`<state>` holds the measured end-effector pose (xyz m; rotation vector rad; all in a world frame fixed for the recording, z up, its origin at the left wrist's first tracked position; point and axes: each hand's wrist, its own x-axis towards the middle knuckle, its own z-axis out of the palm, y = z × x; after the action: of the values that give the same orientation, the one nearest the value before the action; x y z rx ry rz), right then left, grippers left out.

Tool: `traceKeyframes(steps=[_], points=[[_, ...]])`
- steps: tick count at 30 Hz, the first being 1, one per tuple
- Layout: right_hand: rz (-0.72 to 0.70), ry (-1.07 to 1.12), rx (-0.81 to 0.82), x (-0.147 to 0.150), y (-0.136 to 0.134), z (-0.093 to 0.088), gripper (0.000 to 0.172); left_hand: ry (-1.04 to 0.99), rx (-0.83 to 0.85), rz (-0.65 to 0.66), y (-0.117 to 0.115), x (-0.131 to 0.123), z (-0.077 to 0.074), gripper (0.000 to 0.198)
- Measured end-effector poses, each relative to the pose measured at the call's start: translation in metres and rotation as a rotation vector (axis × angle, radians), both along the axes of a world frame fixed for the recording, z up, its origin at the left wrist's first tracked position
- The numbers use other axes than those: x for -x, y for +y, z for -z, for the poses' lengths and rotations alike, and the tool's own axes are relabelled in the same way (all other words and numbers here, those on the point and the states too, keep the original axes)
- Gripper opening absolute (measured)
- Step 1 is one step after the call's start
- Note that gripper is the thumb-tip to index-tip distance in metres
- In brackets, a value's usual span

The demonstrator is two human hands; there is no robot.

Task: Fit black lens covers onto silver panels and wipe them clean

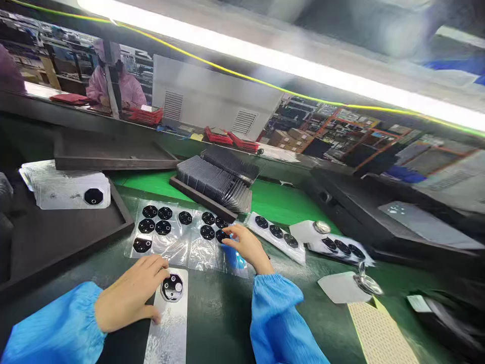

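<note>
My left hand [131, 296] rests on a silver phone back cover [170, 323] lying on the dark bench, fingers curled over its upper edge beside the black round camera ring [173, 287]. My right hand [247, 246] reaches forward to a clear plastic sheet [178, 247] that carries several black octagonal lens pieces [163, 227]. Its fingertips pinch one black piece [222, 235] at the sheet's right end. Both sleeves are bright blue.
A dark tray [56, 247] at the left holds a stack of white covers [68, 189]. Behind the sheet stands a rack of grey plates [217, 182]. More strips of lens pieces [278, 235] and metal stands [366, 283] lie to the right. A person in pink works at the far bench.
</note>
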<state>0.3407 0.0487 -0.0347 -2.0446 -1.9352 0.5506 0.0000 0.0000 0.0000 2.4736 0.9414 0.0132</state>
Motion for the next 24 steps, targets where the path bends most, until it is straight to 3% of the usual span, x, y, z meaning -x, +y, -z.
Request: traceKeyframes(steps=[14,21,24], points=[[0.038,0.020,0.038,-0.005,0.028,0.009,0.037,0.042,-0.079,-0.073,0.004,-0.028,0.010,0.067],[0.046,0.066,-0.088,-0.001,0.018,0.014,0.039,-0.040,0.024,-0.146,-0.002,-0.026,0.001,0.065],[0.036,0.092,-0.171,0.003,0.006,0.019,0.035,-0.173,0.198,-0.164,-0.006,-0.021,-0.004,0.059]])
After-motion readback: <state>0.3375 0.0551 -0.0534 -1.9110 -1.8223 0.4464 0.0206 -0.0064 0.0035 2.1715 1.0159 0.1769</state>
